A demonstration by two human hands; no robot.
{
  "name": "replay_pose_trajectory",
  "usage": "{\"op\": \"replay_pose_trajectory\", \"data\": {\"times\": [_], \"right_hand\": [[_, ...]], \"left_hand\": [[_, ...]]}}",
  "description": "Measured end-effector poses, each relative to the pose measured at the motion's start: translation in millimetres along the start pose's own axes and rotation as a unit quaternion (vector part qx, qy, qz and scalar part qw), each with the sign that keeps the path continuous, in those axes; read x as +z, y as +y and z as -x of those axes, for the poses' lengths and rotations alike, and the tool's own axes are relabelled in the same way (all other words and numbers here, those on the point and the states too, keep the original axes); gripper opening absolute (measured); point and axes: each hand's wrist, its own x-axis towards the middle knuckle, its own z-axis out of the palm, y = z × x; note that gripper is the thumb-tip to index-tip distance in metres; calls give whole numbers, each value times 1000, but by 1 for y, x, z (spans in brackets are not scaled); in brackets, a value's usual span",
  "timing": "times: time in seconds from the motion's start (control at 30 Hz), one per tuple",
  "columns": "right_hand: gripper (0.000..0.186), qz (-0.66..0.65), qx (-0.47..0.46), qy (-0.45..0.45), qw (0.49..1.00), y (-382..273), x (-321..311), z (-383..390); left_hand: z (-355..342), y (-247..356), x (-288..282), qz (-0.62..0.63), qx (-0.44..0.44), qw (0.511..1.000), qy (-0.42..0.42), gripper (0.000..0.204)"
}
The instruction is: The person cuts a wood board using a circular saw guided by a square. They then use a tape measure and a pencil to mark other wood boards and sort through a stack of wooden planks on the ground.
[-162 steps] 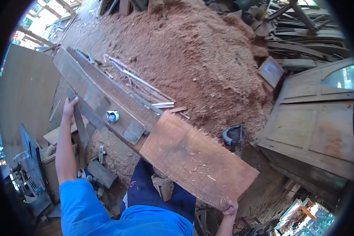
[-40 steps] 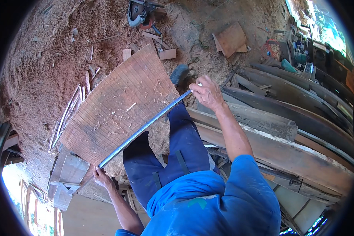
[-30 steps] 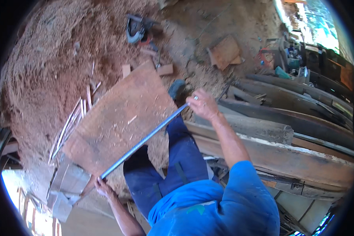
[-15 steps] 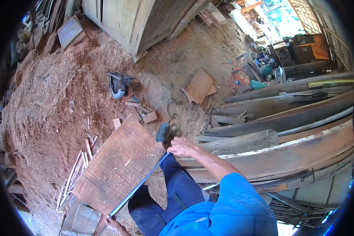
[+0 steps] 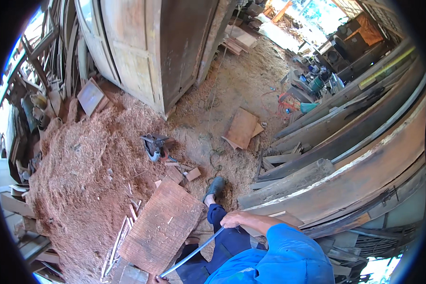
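From where I stood, the person in the blue shirt [image 5: 296, 255] was bent over a broad wooden board [image 5: 163, 225] that lay just left of the dark trousers [image 5: 232, 242], with pale shavings scattered over its grain. A long pale strip [image 5: 194, 252], bowed very slightly, ran slantwise from the board's near corner up across the legs, drawing away from the board's edge so that a gap opened between them. The right hand [image 5: 232, 219] was curled closed, pinching the strip's upper end over one thigh. The left hand [image 5: 161, 280] was at the lower end, right beside the board's near corner (the view's lower edge cut most of it off, so I couldn't tell how tightly its fingers were set). One dark shoe [image 5: 216, 186] was planted near the board's far right corner. Beyond the board sat a circular saw [image 5: 154, 146], at the side of a great reddish heap of sawdust [image 5: 85, 189]. Thin sticks [image 5: 116, 246] lay along the board's left side, and long curved planks [image 5: 364, 175] were stacked to the person's right.
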Motion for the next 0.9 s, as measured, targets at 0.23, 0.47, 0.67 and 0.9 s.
{"op": "replay_pose_trajectory", "data": {"times": [0.23, 0.47, 0.67, 0.9], "right_hand": [[40, -80, 17, -121, 989, -13, -24, 43], [48, -177, 5, -103, 979, 12, -12, 71], [49, -326, 40, -10, 945, 14, -23, 97], [44, -629, 77, 117, 765, 77, 93, 117]], "left_hand": [[-8, 58, 53, 56, 109, 989, -86, 22], [-5, 142, 104, 53, 176, 969, -168, 21], [-74, 206, 142, -302, 528, 790, -72, 69], [-125, 234, 173, -547, 331, 739, -211, 127]]}}
